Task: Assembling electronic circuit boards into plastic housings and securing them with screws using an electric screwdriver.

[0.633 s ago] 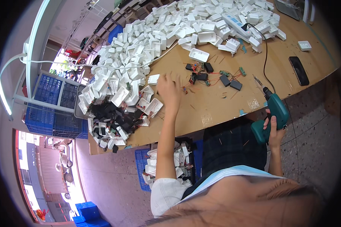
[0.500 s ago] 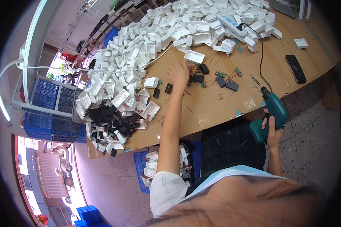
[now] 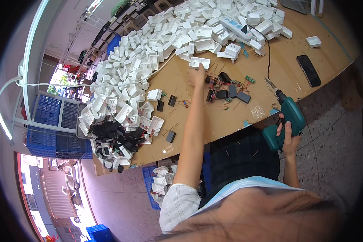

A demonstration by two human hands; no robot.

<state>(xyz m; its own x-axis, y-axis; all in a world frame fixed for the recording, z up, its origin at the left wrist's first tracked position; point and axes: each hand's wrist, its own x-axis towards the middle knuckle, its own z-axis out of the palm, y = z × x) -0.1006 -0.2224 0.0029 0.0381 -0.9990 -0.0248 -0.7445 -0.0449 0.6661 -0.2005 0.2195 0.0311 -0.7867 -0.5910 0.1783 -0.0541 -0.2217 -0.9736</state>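
Note:
My left hand (image 3: 196, 76) reaches over the cardboard-covered table, its thumb on the near edge of a shallow white plastic case (image 3: 200, 61). The fingers close on that case, partly hidden behind it and the hand. My right hand (image 3: 287, 139) grips the handle of a teal soldering gun (image 3: 293, 117) with a pointed metal tip, held beyond the table's front edge. Between the hands lie black rectangular blocks (image 3: 243, 97) with thin coloured wires and small green circuit boards (image 3: 250, 79). Left of my forearm are a single grey-black block (image 3: 170, 136) and a closed white adapter case (image 3: 154, 95).
A large heap of white cases (image 3: 165, 44) covers the table's far and left side. Wired black parts (image 3: 117, 131) pile at the left corner. A white power strip (image 3: 236, 29), black cord (image 3: 268, 52) and phone (image 3: 308, 71) lie to the right. Blue crates (image 3: 149, 181) stand below.
My left hand has moved from beside the wired parts onto the white case. A grey-black block now lies left of my forearm, and the wired blocks have shifted. The view has turned slightly.

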